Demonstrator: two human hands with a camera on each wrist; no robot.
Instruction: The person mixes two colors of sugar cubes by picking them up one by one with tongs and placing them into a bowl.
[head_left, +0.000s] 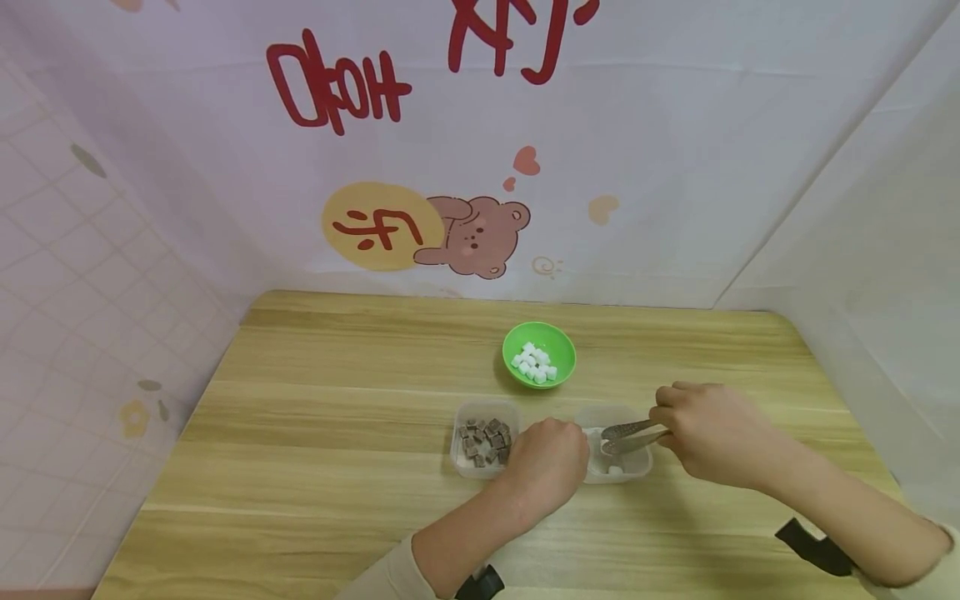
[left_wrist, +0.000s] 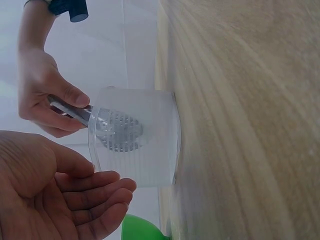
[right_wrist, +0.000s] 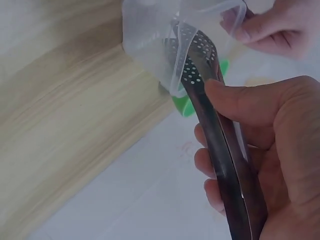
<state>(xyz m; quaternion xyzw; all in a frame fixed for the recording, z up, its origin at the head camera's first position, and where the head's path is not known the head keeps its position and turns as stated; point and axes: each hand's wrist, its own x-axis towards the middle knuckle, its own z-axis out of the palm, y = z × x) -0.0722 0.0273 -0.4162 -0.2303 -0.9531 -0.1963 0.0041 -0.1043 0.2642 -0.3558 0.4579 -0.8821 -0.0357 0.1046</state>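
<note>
My right hand (head_left: 716,433) grips metal tongs (right_wrist: 220,145), whose perforated ends reach down inside a clear plastic container (left_wrist: 150,165). With thumb and fingers, my left hand (head_left: 551,467) pinches that container's rim on its left side. A small white cube (head_left: 615,471) lies on the container's floor, near its front wall. More white shows by the tong tips, though I cannot tell whether they grip it. Just left of my left hand, a second clear container (head_left: 457,454) holds several brown cubes (head_left: 480,442), partly covered by the hand.
A green bowl (head_left: 566,337) with several white cubes (head_left: 534,364) stands behind the two containers. The wood-grain table (head_left: 322,417) carries all of this. White printed cloth (head_left: 637,125) hangs along the table's back and sides.
</note>
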